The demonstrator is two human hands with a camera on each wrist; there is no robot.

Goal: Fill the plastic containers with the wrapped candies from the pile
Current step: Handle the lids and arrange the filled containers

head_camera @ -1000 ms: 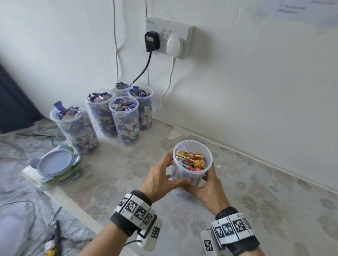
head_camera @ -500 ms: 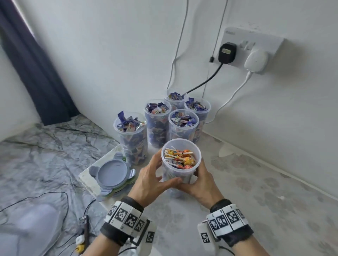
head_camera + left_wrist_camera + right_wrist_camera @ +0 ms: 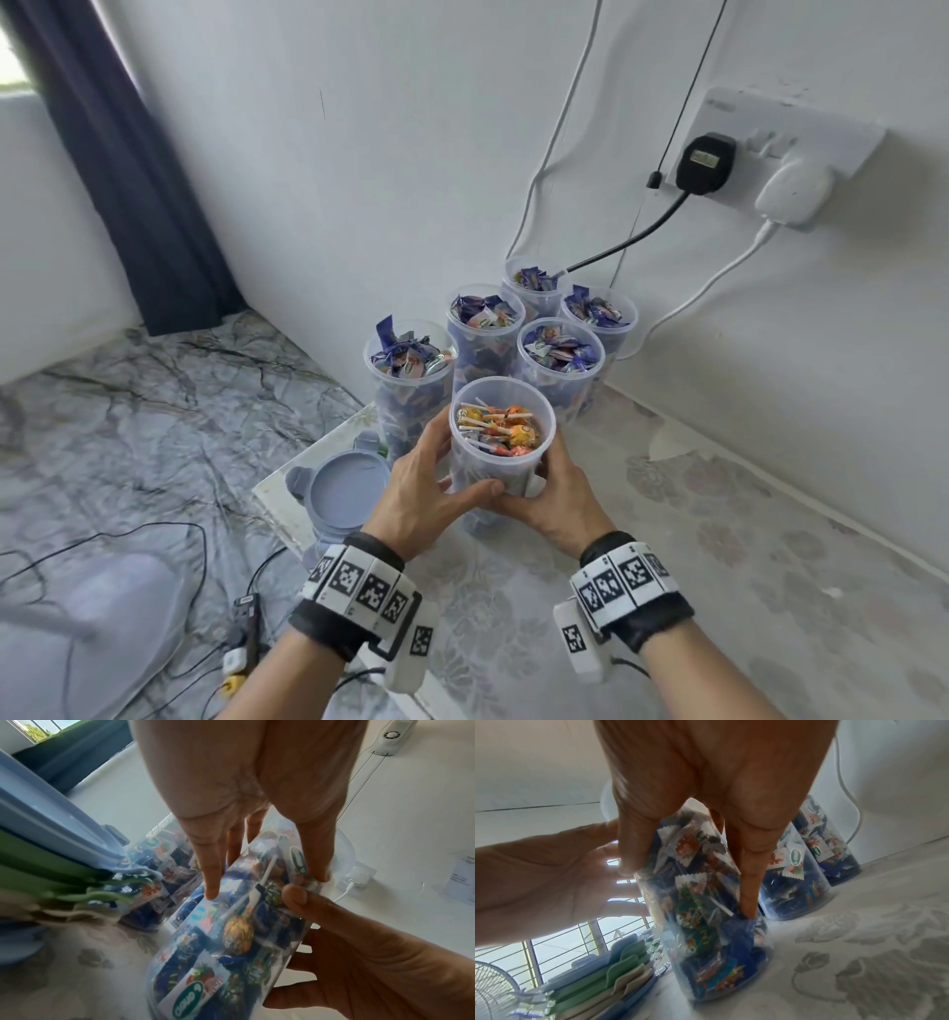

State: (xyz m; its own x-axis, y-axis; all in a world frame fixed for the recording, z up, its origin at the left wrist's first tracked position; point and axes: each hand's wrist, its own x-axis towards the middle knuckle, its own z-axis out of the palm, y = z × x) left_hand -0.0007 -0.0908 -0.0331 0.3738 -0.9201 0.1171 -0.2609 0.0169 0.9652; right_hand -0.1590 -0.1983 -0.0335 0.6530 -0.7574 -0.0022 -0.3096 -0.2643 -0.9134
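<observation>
Item: filled container (image 3: 500,452), clear plastic, lollipops on top, wrapped candies below. Location: moved over the last second from well apart to just in front of the five filled containers (image 3: 506,334) by the wall, beside the lids (image 3: 349,485). Left hand (image 3: 426,488) and right hand (image 3: 557,493) clasp its sides, fingers curled round. Judged: filling done, being stowed.

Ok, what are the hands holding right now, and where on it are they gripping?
Both the left hand and the right hand hold one clear plastic container of lollipops and wrapped candies, gripping its side wall from opposite sides.
</observation>
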